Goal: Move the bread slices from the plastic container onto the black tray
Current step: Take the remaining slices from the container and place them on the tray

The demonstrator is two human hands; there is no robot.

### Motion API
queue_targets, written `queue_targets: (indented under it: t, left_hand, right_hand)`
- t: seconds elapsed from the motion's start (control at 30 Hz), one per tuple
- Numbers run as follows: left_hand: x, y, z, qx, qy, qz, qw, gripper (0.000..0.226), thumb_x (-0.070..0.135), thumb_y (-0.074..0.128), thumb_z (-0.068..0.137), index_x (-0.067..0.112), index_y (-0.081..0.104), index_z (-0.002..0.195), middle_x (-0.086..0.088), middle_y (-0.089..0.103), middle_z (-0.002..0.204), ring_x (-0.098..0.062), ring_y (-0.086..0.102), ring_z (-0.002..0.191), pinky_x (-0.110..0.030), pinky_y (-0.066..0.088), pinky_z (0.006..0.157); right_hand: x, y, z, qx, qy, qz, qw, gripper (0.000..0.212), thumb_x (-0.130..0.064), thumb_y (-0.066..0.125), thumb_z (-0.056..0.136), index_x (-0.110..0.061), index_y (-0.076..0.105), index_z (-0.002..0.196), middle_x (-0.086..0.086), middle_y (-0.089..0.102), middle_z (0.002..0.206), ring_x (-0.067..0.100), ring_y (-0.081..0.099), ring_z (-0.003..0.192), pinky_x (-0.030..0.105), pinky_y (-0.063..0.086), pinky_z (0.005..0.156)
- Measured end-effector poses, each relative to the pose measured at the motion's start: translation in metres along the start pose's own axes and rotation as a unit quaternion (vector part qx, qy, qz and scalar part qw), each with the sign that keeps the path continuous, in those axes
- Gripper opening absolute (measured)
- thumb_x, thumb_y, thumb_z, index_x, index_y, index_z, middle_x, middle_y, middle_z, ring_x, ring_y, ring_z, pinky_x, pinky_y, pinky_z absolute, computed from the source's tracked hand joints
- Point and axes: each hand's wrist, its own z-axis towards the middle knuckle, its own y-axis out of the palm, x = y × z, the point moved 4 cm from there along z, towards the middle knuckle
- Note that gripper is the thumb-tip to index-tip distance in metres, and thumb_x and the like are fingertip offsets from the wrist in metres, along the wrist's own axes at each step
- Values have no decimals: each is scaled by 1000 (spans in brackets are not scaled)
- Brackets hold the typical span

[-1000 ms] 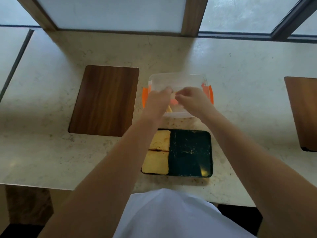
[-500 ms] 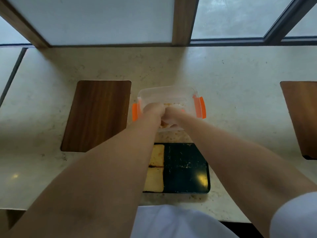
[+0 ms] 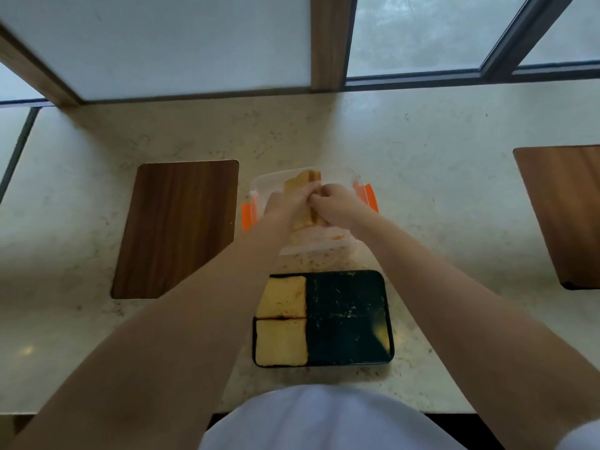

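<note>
Both the left hand and right hand pinch bread slices above the plastic container; squeezing could tear them before the black tray

A pale, speckled stone tabletop runs up to a row of frosted windows with wooden frames. One dark wooden board lies flat on its left part; another wooden board lies at the right edge.
</note>
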Motion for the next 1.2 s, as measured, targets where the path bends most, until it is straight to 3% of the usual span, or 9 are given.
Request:
queue_targets:
  t: [0.13, 0.2, 0.37, 0.47, 0.67, 0.87, 1.0, 1.1, 1.2]
  left_hand:
    - [9, -11, -34, -147, 69, -21, 987, 69, 56, 79, 76, 8, 68, 124, -13, 74, 117, -32, 72, 103, -49, 58, 94]
    - [4, -18, -58, -209, 100, -36, 972, 59, 48, 77, 83, 7, 68, 124, -12, 77, 114, -30, 74, 102, -44, 60, 88]
    - [-57, -18, -101, -296, 87, -70, 949, 54, 44, 80, 82, 11, 71, 123, -10, 76, 114, -29, 73, 106, -36, 60, 83]
    - [-108, -14, -110, -296, 42, -86, 950, 41, 42, 80, 85, 18, 76, 117, -8, 76, 115, -25, 72, 108, -34, 59, 83]
    - [-182, -7, -113, -281, -45, -79, 955, 42, 48, 85, 72, 24, 81, 107, -4, 78, 111, -20, 74, 104, -37, 58, 82]
    - [-198, -2, -111, -272, -56, -69, 958, 60, 47, 85, 73, 14, 73, 121, -10, 77, 114, -26, 72, 109, -49, 57, 96]
    - [-199, 3, -107, -267, -58, -67, 959, 51, 47, 84, 74, 18, 77, 115, -9, 78, 111, -27, 72, 108, -51, 55, 97]
    - [-199, 1, -102, -240, -71, -89, 964, 49, 42, 84, 75, 16, 76, 115, -10, 77, 111, -29, 71, 106, -48, 58, 92]
    - [-196, -3, -99, -216, -82, -100, 968, 52, 35, 83, 82, 8, 68, 124, -7, 75, 102, -25, 70, 99, -42, 60, 80]
  right_hand:
    - [-3, -18, -53, -27, -66, 136, 988, 30, -44, 65, 93, -24, 60, 115, -4, 73, 107, 10, 71, 97, 35, 57, 86]
    - [5, -17, -85, -48, -96, 198, 974, 42, -52, 67, 90, -27, 59, 122, -11, 74, 110, 6, 70, 103, 35, 55, 89]
    - [58, 19, -141, -104, -74, 307, 943, 39, -54, 61, 95, -33, 61, 128, -2, 71, 125, 22, 67, 117, 46, 55, 97]
    - [94, 41, -160, -105, -17, 330, 938, 41, -53, 66, 93, -31, 62, 127, 2, 71, 125, 24, 67, 117, 47, 56, 97]
    - [143, 82, -183, -115, 83, 339, 930, 44, -50, 70, 89, -25, 62, 124, 5, 74, 120, 24, 70, 111, 45, 55, 96]
    - [164, 89, -181, -132, 108, 342, 924, 54, -49, 78, 84, -19, 58, 125, 6, 75, 119, 26, 70, 112, 45, 55, 97]
    - [174, 82, -172, -135, 127, 324, 928, 62, -50, 82, 78, -18, 56, 126, 7, 76, 115, 24, 72, 108, 37, 59, 87]
    - [175, 62, -161, -129, 120, 233, 956, 71, -54, 84, 72, -25, 53, 129, 4, 74, 115, 16, 74, 99, 33, 60, 83]
    - [172, 36, -145, -100, 96, 46, 989, 84, -62, 81, 62, -30, 45, 131, -3, 67, 114, 12, 73, 91, 29, 57, 78]
